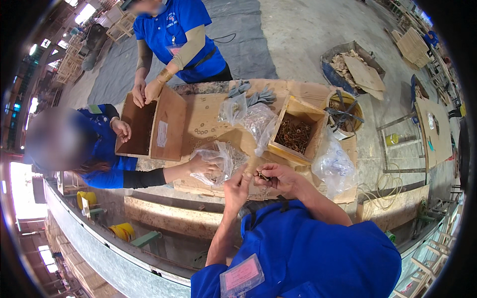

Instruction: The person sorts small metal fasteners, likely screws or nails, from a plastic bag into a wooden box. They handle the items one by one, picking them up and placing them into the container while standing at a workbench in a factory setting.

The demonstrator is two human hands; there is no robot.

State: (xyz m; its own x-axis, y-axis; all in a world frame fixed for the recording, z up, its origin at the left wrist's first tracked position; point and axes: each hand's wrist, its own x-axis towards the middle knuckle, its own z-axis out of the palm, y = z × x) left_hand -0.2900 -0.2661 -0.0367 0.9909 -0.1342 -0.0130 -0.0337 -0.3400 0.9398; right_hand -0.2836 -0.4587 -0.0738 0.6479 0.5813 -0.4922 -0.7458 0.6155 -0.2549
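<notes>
My left hand (238, 185) is closed at the front edge of the table, its thumb and fingers pressed together. What it pinches is too small to make out. Close beside it, my right hand (279, 178) curls around some small dark metal bolts (263, 176). Just beyond my hands stands a wooden box (287, 153) holding many brownish bolts (293, 135). A clear plastic bag (233, 160) lies left of my fingers, with a co-worker's hand (204, 166) in it. Several flat washers (204, 131) are scattered on the cardboard (195, 115) behind that bag.
Two co-workers in blue shirts reach into a second wooden box (169, 120) on the left. Grey gloves (261, 96) and another plastic bag (257, 121) lie at the back. A bucket (344, 113) stands beyond the bolt box; a crumpled bag (335, 166) sits right of it.
</notes>
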